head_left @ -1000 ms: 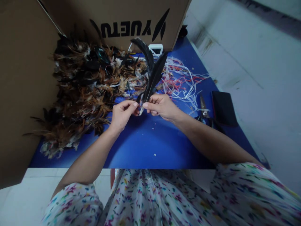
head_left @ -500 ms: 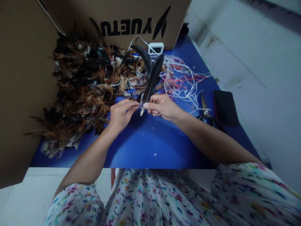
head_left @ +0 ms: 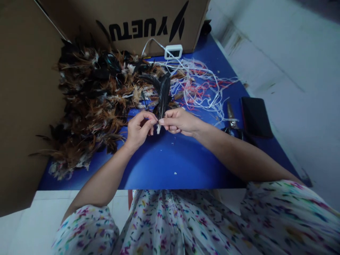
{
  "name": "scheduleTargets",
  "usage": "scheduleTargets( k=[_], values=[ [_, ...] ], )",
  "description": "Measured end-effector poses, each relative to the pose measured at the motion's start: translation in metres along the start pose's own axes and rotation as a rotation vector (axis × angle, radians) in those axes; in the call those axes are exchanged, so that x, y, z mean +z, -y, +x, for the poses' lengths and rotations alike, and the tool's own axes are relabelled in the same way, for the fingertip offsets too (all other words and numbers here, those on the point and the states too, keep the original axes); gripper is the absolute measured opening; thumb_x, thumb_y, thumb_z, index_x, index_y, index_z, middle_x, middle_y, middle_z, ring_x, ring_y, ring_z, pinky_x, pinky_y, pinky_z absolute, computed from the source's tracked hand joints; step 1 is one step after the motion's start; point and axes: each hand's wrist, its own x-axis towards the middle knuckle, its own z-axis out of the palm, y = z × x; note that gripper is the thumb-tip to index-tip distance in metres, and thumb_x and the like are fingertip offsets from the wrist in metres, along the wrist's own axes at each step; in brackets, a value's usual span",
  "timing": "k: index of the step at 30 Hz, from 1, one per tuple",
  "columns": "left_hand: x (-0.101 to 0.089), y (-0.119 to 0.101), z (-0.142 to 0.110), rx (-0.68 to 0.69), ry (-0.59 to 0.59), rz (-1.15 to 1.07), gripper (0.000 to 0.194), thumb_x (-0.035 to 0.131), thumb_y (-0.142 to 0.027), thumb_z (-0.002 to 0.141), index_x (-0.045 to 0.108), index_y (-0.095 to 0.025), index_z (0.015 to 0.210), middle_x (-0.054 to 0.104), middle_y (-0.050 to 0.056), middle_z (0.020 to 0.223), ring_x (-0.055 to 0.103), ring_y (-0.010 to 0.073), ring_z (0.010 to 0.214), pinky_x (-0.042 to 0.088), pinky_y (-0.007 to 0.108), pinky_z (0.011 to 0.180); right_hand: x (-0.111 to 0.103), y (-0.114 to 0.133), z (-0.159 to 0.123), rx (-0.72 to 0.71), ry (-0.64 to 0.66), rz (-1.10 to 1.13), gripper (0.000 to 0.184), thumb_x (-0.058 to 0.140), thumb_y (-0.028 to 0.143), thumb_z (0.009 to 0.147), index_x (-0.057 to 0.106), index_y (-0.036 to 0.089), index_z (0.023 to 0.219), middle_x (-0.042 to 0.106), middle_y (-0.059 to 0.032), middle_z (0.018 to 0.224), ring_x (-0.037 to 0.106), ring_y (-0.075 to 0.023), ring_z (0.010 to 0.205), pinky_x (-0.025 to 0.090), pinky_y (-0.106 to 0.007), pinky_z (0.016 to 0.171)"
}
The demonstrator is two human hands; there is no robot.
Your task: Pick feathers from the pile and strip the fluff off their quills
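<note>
A small bunch of black feathers stands above the table between my hands, tips pointing away from me and pale quill ends towards me. My right hand pinches it just above the quill ends, between thumb and forefinger. From the other side, my left hand meets the base of the bunch, thumb and fingertips pressed together. What lies inside that left pinch is too small to make out. Beyond the left hand spreads a large heap of brown and black feathers.
Tangled white and red strips lie on the blue table. Scissors and a dark phone-like slab are at the right. Behind stand a small white digital display and a cardboard box; another cardboard panel rises at left.
The black feather bunch has tilted and its tips have come lower and to the left. Both hands remain at its base, having shifted slightly; the left fingers have bent more.
</note>
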Motion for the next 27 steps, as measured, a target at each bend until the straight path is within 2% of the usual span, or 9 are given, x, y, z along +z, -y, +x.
scheduleTargets(
  k=[6,11,15,19,22,27],
  values=[
    [0.005,0.0,-0.004,0.04,-0.068,-0.045,0.03,0.067,-0.048,0.088,0.057,-0.02,0.081,0.066,0.001,0.089,0.052,0.0033,0.043,0.043,0.021,0.042,0.0,0.001,0.0,0.031,0.051,0.072,0.041,0.087,0.025,0.069,0.05,0.014,0.058,0.057,0.0042,0.048,0.035,0.0006,0.035,0.025,-0.011,0.032],
    [0.007,0.001,-0.006,0.107,-0.021,-0.154,0.022,0.067,-0.038,0.091,0.058,-0.019,0.084,0.071,0.001,0.086,0.06,0.0062,0.046,0.048,0.02,0.044,-0.003,-0.001,0.001,0.026,0.091,0.107,0.036,0.083,0.022,0.074,0.051,0.014,0.062,0.058,0.0042,0.05,0.035,0.0007,0.036,0.024,-0.011,0.033],
    [0.008,-0.001,-0.005,0.113,-0.009,-0.188,0.021,0.066,-0.036,0.091,0.059,-0.018,0.084,0.074,0.002,0.081,0.065,0.009,0.052,0.052,0.02,0.048,-0.006,-0.002,0.002,0.014,0.102,0.089,0.035,0.082,0.022,0.077,0.051,0.014,0.063,0.058,0.0033,0.052,0.036,0.0004,0.037,0.025,-0.011,0.034],
    [0.009,-0.004,-0.002,0.106,-0.044,-0.158,0.027,0.071,-0.04,0.087,0.059,-0.017,0.078,0.071,0.0,0.071,0.063,0.0076,0.05,0.052,0.02,0.053,-0.006,-0.002,0.001,0.019,0.13,0.057,0.034,0.08,0.022,0.078,0.051,0.014,0.063,0.059,0.0025,0.053,0.037,-0.0002,0.037,0.025,-0.012,0.035],
    [0.01,-0.003,0.0,0.07,-0.048,-0.147,0.03,0.072,-0.042,0.085,0.058,-0.017,0.077,0.069,-0.001,0.068,0.06,0.0066,0.047,0.049,0.019,0.05,-0.004,0.001,-0.001,0.014,0.123,-0.024,0.023,0.075,0.014,0.078,0.056,0.013,0.066,0.061,0.0018,0.054,0.039,-0.0011,0.038,0.026,-0.013,0.035],
    [0.009,0.003,0.001,0.017,-0.038,-0.154,0.029,0.072,-0.042,0.085,0.058,-0.017,0.077,0.068,-0.002,0.067,0.058,0.0059,0.046,0.048,0.018,0.048,-0.003,0.01,-0.006,-0.042,0.015,-0.367,0.01,0.064,0.005,0.078,0.063,0.013,0.072,0.062,0.0031,0.055,0.045,-0.003,0.041,0.032,-0.015,0.038]
  ],
)
